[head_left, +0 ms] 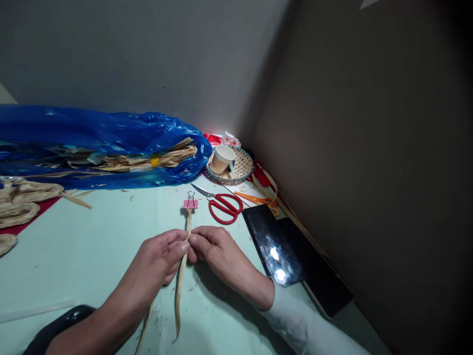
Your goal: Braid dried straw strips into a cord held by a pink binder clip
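The left hand (158, 259) and right hand (218, 251) are pinching the dry leaf strip (180, 291) on the table (92, 246), below the pink clip (190, 203). A hard pull, I think, is risking tearing it loose.

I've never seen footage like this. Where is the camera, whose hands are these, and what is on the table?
No machine here: a person works with bare hands, and this one picture comes from a camera worn on their head, looking forward and down. The left hand and right hand both pinch a long dried strip, whose far end sits in a pink binder clip. On the pale green table lie red scissors just beyond, dark glossy slabs to the right, braided coils at the left edge, and a blue plastic bag of more dried strips at the back. Beside it a paper cup sits tilted in a woven basket.
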{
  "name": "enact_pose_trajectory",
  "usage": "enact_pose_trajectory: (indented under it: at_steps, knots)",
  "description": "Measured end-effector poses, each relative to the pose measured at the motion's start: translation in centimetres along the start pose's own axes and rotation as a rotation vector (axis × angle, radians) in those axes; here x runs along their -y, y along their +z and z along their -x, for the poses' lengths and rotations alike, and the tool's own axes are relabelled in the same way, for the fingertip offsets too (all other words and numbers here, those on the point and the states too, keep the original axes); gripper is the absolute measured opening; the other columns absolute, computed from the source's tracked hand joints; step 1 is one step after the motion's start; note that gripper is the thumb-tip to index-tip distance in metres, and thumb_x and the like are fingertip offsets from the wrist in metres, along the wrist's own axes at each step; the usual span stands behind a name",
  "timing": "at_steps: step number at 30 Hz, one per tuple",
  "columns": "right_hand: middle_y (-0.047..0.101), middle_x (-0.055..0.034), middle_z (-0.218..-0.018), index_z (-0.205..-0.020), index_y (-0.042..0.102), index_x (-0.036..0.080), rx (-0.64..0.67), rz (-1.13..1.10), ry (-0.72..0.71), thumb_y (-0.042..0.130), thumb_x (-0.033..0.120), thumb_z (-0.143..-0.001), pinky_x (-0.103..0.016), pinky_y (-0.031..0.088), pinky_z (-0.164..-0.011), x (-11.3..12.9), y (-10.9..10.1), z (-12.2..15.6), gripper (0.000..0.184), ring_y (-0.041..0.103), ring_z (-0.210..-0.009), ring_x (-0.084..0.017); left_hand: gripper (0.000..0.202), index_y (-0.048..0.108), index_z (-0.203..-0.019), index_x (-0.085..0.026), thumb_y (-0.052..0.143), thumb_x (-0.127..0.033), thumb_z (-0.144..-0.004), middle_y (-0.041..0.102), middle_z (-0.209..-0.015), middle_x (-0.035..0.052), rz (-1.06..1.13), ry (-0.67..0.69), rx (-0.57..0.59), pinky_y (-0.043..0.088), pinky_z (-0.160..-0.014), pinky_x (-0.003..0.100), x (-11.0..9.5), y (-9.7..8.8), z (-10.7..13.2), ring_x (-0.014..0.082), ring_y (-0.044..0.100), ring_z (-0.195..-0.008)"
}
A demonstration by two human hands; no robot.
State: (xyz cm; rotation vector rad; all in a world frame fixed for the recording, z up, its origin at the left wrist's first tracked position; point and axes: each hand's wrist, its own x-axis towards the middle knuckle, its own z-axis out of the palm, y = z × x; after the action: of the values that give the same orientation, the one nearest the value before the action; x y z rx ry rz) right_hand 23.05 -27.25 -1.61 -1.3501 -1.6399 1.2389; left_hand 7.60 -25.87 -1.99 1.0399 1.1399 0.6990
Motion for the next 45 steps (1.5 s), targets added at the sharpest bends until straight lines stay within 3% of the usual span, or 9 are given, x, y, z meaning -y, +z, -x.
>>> enact_pose_trajectory:
  at_steps: [6, 13, 17, 22, 28, 31, 35, 39, 45]
  knots:
    - [0.052, 0.0040, -0.056, -0.059, 0.053, 0.017, -0.059, -0.080, 0.014, 0.052, 0.027, -0.095, -0.023, 0.032, -0.059, -0.6, 0.5, -0.3, 0.037, 0.042, -0.056, -0.010, 0.035, 0.052, -0.085, -0.021, 0.070, -0.045, -0.067, 0.032, -0.045, -0.0167, -0.064, 0.014, 0.024, 0.012, -0.041, 0.020, 0.3, 0.2, 0.3, 0.0057, 0.017, -0.041]
    - [0.061, 0.0009, -0.057, -0.064, 0.064, 0.016, -0.136, -0.171, 0.054, 0.054, 0.026, -0.090, -0.024, 0.038, -0.060, -0.8, 0.5, -0.1, 0.030, 0.050, -0.056, -0.012, 0.031, 0.061, -0.075, -0.023, 0.054, -0.051, -0.087, 0.062, -0.060, -0.0019, -0.523, 0.224, -0.099, 0.029, -0.045, 0.023, 0.6, -1.0, 1.1, 0.0116, 0.041, -0.045]
    - [0.066, -0.0015, -0.062, -0.063, 0.068, 0.014, -0.152, -0.225, 0.041, 0.057, 0.026, -0.088, -0.024, 0.038, -0.063, -0.7, 0.4, -0.1, 0.029, 0.050, -0.059, -0.012, 0.037, 0.058, -0.061, -0.025, 0.049, -0.047, -0.089, 0.058, -0.050, -0.0020, -0.724, 0.363, -0.163, 0.035, -0.046, 0.026, 0.2, -0.8, 2.2, 0.0152, 0.048, -0.042]
    - [0.050, 0.0039, -0.048, -0.064, 0.068, 0.014, -0.071, -0.491, 0.124, 0.060, 0.024, -0.084, -0.024, 0.027, -0.052, -0.6, 0.5, 0.1, 0.024, 0.036, -0.048, -0.009, 0.021, 0.066, -0.078, -0.027, 0.051, -0.028, -0.093, 0.071, -0.064, 0.0007, -0.853, 0.661, -0.099, 0.046, -0.058, 0.029, 2.1, -0.2, 2.5, 0.0198, 0.066, -0.055]
    - [0.067, -0.0047, -0.068, -0.077, 0.073, 0.010, -0.031, -0.667, 0.251, 0.073, 0.039, -0.078, -0.024, 0.020, -0.048, -0.4, 0.4, 0.2, 0.029, 0.031, -0.048, -0.006, 0.025, 0.061, -0.068, -0.026, 0.054, -0.017, -0.091, 0.066, -0.059, 0.0004, -0.985, 0.829, 0.094, 0.039, -0.048, 0.029, 3.9, 0.1, 2.9, 0.0164, 0.061, -0.048]
    - [0.061, -0.0003, -0.061, -0.069, 0.070, 0.011, -0.027, -0.676, 0.273, 0.074, 0.036, -0.075, -0.025, 0.013, -0.046, -0.2, 0.2, 0.2, 0.026, 0.025, -0.044, -0.004, 0.029, 0.062, -0.066, -0.026, 0.054, -0.030, -0.094, 0.066, -0.064, 0.0020, -0.849, 0.775, 0.023, 0.043, -0.057, 0.030, 2.6, 0.2, 3.1, 0.0197, 0.063, -0.059]
    - [0.040, 0.0083, -0.046, -0.065, 0.066, 0.013, -0.017, -0.721, 0.296, 0.070, 0.029, -0.077, -0.025, 0.010, -0.045, 0.0, 0.1, 0.2, 0.020, 0.017, -0.043, -0.005, 0.025, 0.065, -0.081, -0.026, 0.054, -0.046, -0.092, 0.069, -0.081, 0.0037, -0.615, 0.444, -0.199, 0.046, -0.072, 0.033, 0.2, -0.6, 1.6, 0.0236, 0.064, -0.077]
    - [0.045, 0.0056, -0.049, -0.065, 0.065, 0.013, -0.017, -0.733, 0.300, 0.064, 0.025, -0.080, -0.023, 0.014, -0.046, 0.0, 0.5, 0.3, 0.019, 0.025, -0.043, -0.005, 0.029, 0.065, -0.098, -0.022, 0.066, -0.045, -0.080, 0.071, -0.094, 0.0042, -0.259, 0.168, 0.027, 0.047, -0.083, 0.031, -1.2, -1.1, -0.8, 0.0234, 0.064, -0.094]
    - [0.059, -0.0006, -0.057, -0.063, 0.068, 0.014, -0.014, -0.519, 0.106, 0.058, 0.022, -0.087, -0.023, 0.033, -0.058, 0.0, 0.3, 0.4, 0.028, 0.048, -0.057, -0.011, 0.031, 0.053, -0.073, -0.019, 0.066, -0.048, -0.078, 0.051, -0.057, -0.0078, -0.122, 0.043, 0.174, 0.017, -0.043, 0.020, -0.6, -0.5, -1.3, 0.0047, 0.026, -0.043]
